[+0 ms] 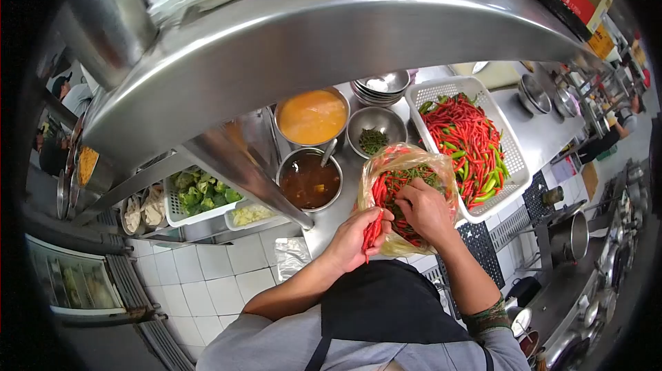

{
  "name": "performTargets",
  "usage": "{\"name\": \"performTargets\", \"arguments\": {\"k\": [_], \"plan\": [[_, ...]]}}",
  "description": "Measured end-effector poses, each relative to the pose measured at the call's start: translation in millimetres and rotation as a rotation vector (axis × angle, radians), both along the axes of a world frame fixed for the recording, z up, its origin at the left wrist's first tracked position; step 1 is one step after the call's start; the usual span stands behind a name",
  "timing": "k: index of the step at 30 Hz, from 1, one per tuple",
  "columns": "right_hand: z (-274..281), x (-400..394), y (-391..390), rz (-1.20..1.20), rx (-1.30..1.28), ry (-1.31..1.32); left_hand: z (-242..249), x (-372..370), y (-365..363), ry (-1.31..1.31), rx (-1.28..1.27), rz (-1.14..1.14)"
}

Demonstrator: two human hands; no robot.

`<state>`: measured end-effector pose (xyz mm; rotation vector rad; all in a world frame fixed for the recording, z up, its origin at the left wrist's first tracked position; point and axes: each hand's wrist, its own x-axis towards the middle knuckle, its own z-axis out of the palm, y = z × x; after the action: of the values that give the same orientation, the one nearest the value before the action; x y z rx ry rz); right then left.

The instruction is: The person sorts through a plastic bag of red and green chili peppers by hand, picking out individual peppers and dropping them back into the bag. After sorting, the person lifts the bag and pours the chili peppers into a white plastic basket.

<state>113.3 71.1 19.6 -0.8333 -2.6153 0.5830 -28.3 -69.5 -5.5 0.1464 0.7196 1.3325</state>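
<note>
Several red chili peppers [373, 232] lie in the curled fingers of my left hand [347, 241], at the near left side of a clear plastic bag [447, 161]. The bag stands open and holds red chilies mixed with green stems. Over its mouth is my right hand [425, 211], with fingers bent and pinched together; whatever is between them is hidden. Just beyond the bag, a steel bowl [397, 125] contains a small heap of green stems [373, 141]. To the right, a white basket [518, 157] is filled with red and some green chilies.
A pot of orange liquid [312, 117] and a pot of brown sauce [309, 178] stand left of the bowl. Stacked bowls [381, 86] sit behind. A steel shelf [358, 23] crosses overhead, its post [245, 171] slanting down left. Broccoli [201, 192] fills a lower-left basket.
</note>
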Motion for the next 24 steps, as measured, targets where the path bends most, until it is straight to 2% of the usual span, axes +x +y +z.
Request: {"name": "performTargets", "arguments": {"k": [6,10,14,17,18,21,22,24], "plan": [[25,8,-9,-0.037,0.028,0.200,3,7,2,0.002,-0.026,-0.024],[49,21,-20,0.105,0.140,0.254,11,16,14,-0.025,-0.089,-0.034],[39,28,-34,0.221,0.179,0.291,18,21,21,-0.061,-0.094,-0.035],[40,33,-37,0.172,-0.104,0.347,12,21,21,-0.024,-0.050,-0.060],[45,41,-35,0.084,-0.328,0.282,9,20,19,-0.002,0.000,-0.093],[34,43,-25,-0.166,-1.031,0.505,10,18,13,0.099,0.073,-0.217],[29,44,-23,-0.094,-1.001,0.502,11,17,13,0.140,0.087,-0.260],[17,49,-18,0.000,-1.112,0.455,12,18,12,0.152,0.063,-0.293]]}}
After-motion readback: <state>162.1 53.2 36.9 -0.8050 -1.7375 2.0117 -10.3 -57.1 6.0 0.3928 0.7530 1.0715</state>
